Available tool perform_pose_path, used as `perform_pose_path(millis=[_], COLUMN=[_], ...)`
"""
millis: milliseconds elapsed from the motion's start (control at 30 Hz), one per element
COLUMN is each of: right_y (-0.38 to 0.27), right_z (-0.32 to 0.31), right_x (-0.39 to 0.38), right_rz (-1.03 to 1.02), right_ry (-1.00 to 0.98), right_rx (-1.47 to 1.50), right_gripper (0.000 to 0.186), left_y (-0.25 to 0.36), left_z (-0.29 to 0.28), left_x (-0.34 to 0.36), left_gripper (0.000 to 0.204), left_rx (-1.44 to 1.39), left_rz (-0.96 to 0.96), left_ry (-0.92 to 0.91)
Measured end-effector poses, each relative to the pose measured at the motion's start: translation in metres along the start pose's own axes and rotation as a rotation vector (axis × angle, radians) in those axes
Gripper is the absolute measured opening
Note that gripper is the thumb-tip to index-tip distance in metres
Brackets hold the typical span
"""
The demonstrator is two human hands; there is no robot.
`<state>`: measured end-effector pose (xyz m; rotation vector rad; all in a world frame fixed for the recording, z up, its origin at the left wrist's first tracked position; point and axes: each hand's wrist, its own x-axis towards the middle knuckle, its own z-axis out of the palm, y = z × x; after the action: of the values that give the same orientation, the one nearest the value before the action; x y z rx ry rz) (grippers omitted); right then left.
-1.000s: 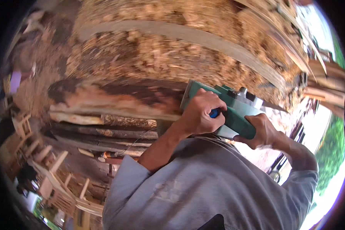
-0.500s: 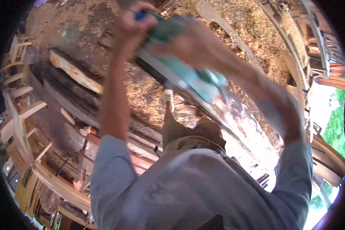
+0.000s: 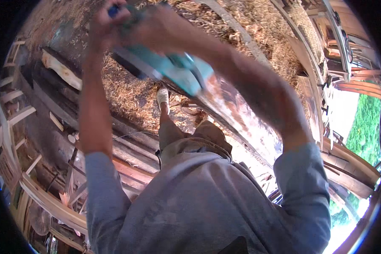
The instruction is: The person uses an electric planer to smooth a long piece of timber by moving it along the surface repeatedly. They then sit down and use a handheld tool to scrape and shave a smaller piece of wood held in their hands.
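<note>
A teal power planer (image 3: 184, 76) lies lengthwise on a long wooden plank (image 3: 245, 114) that slants from upper left to lower right. At the planer's far end, my left hand (image 3: 108, 19) is closed round its blue knob (image 3: 113, 11). Just to the right, my right hand (image 3: 150, 29) is closed on the planer's upper body; motion blurs it, and its fingers are partly hidden. The planer's near end shows plainly, with a dark loop of cord or handle beside it. Strong light washes out the plank's near part.
Curly wood shavings (image 3: 127, 91) cover the ground around my shoe (image 3: 162, 98). Dark beams and a pale split log (image 3: 61, 70) lie to the left. Wooden frames (image 3: 12, 118) stand at the far left. More boards (image 3: 347, 165) lie at the right edge.
Both hands and the planer have moved farther away and to the left along the plank, with my arms stretched out more. My view has shifted a little as well.
</note>
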<state>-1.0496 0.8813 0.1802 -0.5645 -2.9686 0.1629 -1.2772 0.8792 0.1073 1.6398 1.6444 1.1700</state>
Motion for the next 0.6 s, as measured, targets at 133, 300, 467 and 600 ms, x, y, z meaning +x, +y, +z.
perform_pose_path(millis=[133, 300, 467, 600], right_y=[-0.037, -0.102, -0.165, -0.166], right_z=[-0.059, -0.116, -0.119, -0.127], right_x=[-0.208, -0.432, -0.636, -0.675], right_rz=[0.609, 1.114, 1.399, 1.545], right_ry=[-0.063, -0.342, -0.182, -0.105], right_rx=[0.902, 0.857, 0.928, 0.923], right_gripper=[0.046, 0.04, 0.027, 0.029], left_y=[0.144, 0.27, 0.361, 0.387], left_z=[0.147, 0.299, 0.437, 0.469], left_x=[-0.116, -0.257, -0.355, -0.369], left_gripper=[0.015, 0.013, 0.018, 0.018], left_rx=[-0.124, -0.527, -0.809, -0.765], left_rz=[0.052, 0.12, 0.173, 0.157], left_ry=[0.033, -0.131, -0.512, -0.514])
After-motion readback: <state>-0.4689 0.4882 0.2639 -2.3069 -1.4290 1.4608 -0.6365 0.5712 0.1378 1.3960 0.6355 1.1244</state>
